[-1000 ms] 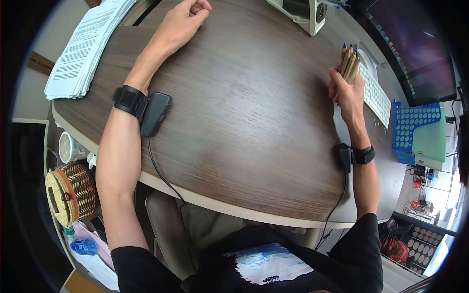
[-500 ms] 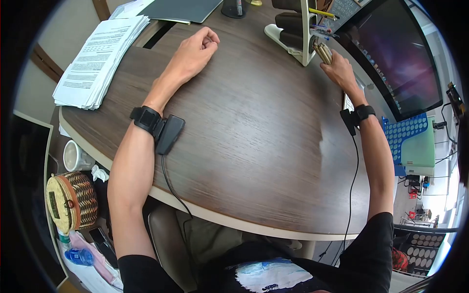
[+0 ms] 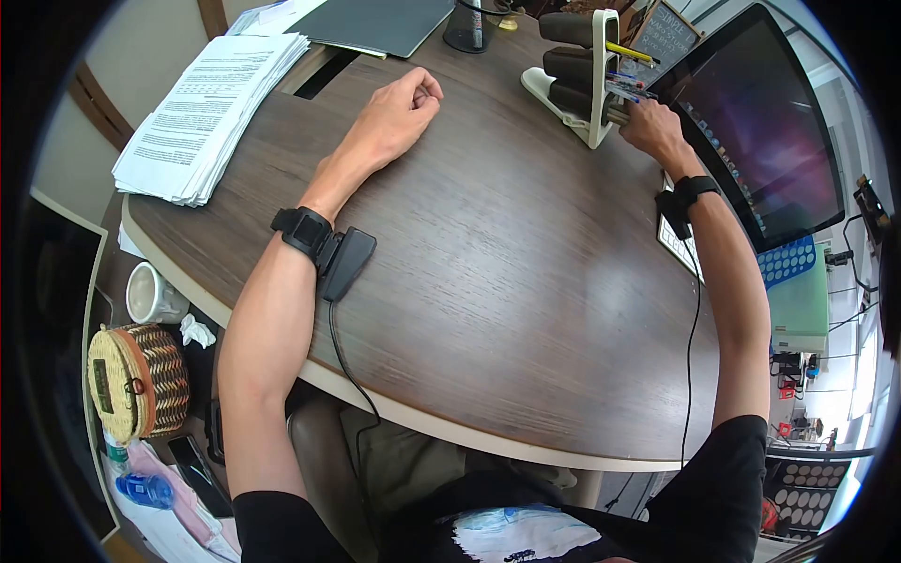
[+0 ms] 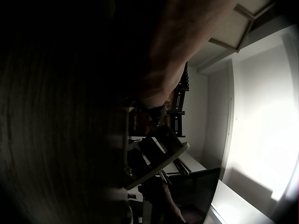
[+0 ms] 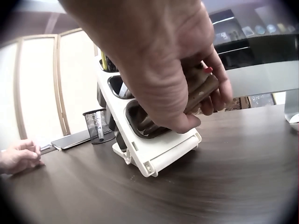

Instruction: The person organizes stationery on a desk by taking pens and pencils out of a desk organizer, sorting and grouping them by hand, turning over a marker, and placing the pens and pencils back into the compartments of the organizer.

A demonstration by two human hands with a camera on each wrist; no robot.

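Note:
The right hand (image 3: 654, 129) grips a bundle of wooden pencils (image 5: 202, 89) at the lowest compartment of a white holder with dark cups (image 3: 597, 84). In the right wrist view the pencils' lower ends lie inside that compartment's opening, and the fingers curl round their upper part, partly hiding them. Pens and a yellow pencil (image 3: 631, 53) stick out of the holder's other compartments. The left hand (image 3: 399, 114) rests on the desk (image 3: 488, 281) with its fingers loosely curled and nothing in them.
A paper stack (image 3: 202, 113) lies at the left, with a dark folder (image 3: 380, 23) and a mesh cup (image 3: 466, 30) at the back. The monitor (image 3: 760, 122) and keyboard (image 3: 678, 239) stand at the right. A mug (image 3: 155, 296) and woven basket (image 3: 141, 380) are beyond the left edge.
The right hand has carried the pencils from near the keyboard up and left to the holder, their ends now in its compartment. The left hand stays resting on the desk while the head view has shifted.

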